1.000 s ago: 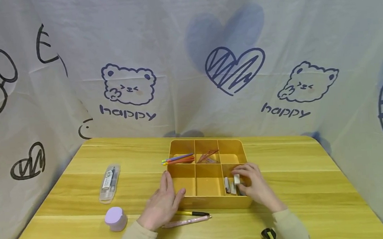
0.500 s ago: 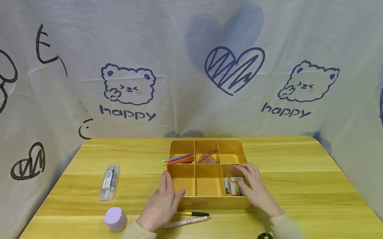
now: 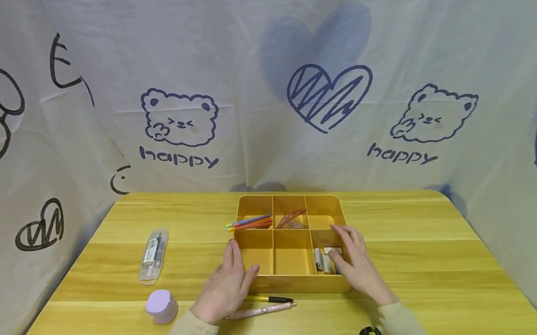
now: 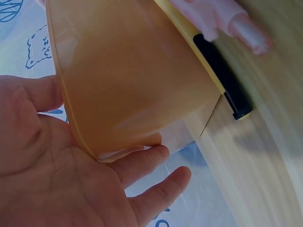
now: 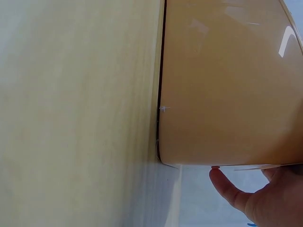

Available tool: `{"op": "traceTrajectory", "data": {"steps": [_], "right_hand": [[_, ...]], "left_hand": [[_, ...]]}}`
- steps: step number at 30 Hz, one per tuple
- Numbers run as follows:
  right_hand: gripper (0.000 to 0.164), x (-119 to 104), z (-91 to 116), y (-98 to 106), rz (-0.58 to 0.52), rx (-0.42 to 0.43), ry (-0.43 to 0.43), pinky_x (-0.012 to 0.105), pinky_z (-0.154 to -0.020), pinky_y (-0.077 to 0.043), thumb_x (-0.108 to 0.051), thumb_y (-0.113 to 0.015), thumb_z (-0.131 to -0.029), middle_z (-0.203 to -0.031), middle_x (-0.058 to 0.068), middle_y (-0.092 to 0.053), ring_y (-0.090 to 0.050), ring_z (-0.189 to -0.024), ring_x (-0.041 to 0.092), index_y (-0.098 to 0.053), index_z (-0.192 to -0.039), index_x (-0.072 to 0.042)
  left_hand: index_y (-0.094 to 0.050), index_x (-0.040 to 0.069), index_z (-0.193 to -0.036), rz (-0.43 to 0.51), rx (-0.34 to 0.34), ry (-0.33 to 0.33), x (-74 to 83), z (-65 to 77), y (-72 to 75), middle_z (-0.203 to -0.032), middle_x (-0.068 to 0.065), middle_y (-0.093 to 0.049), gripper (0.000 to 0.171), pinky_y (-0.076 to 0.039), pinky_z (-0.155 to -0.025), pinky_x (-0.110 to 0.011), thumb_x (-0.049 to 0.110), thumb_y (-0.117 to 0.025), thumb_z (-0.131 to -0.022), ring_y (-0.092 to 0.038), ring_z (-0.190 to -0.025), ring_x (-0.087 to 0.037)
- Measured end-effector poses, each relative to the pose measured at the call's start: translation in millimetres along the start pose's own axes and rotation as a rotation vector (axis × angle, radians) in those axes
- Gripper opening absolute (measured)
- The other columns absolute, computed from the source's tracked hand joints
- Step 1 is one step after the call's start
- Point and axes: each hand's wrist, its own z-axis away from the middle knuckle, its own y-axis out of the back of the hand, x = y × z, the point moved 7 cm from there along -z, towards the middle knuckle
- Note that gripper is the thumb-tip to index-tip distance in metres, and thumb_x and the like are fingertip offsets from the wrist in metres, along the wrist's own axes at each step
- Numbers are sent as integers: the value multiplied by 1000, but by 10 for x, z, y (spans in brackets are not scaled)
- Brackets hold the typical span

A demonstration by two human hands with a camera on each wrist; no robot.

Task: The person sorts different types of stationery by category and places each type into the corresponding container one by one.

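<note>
An orange six-compartment organizer box sits on the table. My left hand rests against its left front corner, fingers along the side wall and thumb at the front rim; the left wrist view shows the fingers fairly straight on the box. At the right front compartment, my right hand lies over the right wall with loosely bent fingers and nothing in them. Several white erasers lie in that compartment, partly hidden by the hand. Colored pencils stick out over the left rim from the back left compartment. Reddish set squares occupy the back middle one.
Before the box lie a yellow-and-black pen and a pink pen, partly behind my left hand. A clear pencil case and a small lilac container stand on the left of the table. Fabric walls surround it.
My right hand has let go of a white eraser, which now lies with the others in the right front compartment. Its fingers have moved slightly back along the rim. The left hand stays put.
</note>
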Motion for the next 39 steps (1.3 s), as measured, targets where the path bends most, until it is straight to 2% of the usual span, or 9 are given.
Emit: {"op": "traceTrajectory", "data": {"steps": [7, 10, 16, 20, 23, 28, 31, 35, 39], "right_hand": [[55, -23, -18, 15, 10, 4, 22, 69, -91, -36, -5, -59, -93, -136, 23, -34, -28, -125, 39, -38, -143, 3], [55, -29, -18, 17, 18, 7, 23, 69, -91, -36, -4, -59, -93, -136, 23, -34, -28, -125, 39, -38, -143, 3], [55, -44, -17, 10, 14, 9, 29, 69, -91, -37, -3, -60, -92, -135, 21, -35, -29, -125, 38, -39, -142, 2], [54, -58, -11, 13, 7, 7, 27, 69, -92, -37, -4, -60, -93, -135, 20, -36, -30, -125, 37, -40, -142, 1], [54, -57, -6, 17, 4, 7, 22, 69, -93, -36, -4, -60, -93, -135, 19, -36, -29, -125, 37, -41, -142, 0], [53, -46, -7, 18, 9, 9, 26, 68, -94, -36, -3, -60, -92, -135, 19, -37, -29, -126, 37, -41, -142, 1], [52, -46, -5, 24, 9, 12, 30, 68, -94, -36, -4, -60, -92, -135, 19, -37, -30, -126, 37, -42, -141, 2], [52, -43, 6, 31, 11, 15, 28, 68, -93, -37, -4, -60, -92, -135, 19, -37, -30, -125, 37, -42, -141, 1], [52, -34, 10, 23, 10, 18, 23, 68, -92, -37, -2, -60, -92, -135, 19, -37, -30, -125, 37, -43, -141, 2]], "left_hand": [[-12, -20, -144, 1, -14, 19, -10, -5, 2, -150, -38, -10, 74, -54, -83, -54, 38, -35, -104, -54, -108, -48], [-14, -19, -145, -18, -2, 30, -1, -2, 12, -151, -37, -12, 74, -48, -93, -57, 39, -36, -104, -50, -115, -47], [-37, -13, -140, -222, 201, -36, 146, 50, 176, -146, -32, -32, 67, -38, -100, -64, 38, -49, -99, -38, -130, -41], [-57, -3, -128, -320, 362, -134, 305, 116, 364, -129, -24, -53, 51, -50, -90, -56, 30, -65, -90, -53, -114, -37], [-67, 3, -110, -321, 416, -174, 393, 172, 489, -106, -15, -64, 33, -56, -77, -47, 21, -74, -82, -60, -95, -31], [-69, 13, -82, -237, 329, -196, 462, 223, 549, -77, 1, -64, 11, -52, -56, -30, 10, -78, -75, -57, -68, -15], [-64, 17, -70, -201, 187, -204, 456, 219, 472, -66, 7, -59, 17, -46, -46, -27, 3, -72, -76, -52, -58, -10], [-62, 15, -69, -182, 31, -210, 386, 248, 332, -65, 3, -59, 19, -47, -45, -32, 0, -73, -70, -54, -58, -15], [-62, 12, -68, -190, 27, -220, 295, 269, 250, -66, -2, -60, 19, -47, -45, -35, 0, -77, -64, -55, -58, -18]]}}
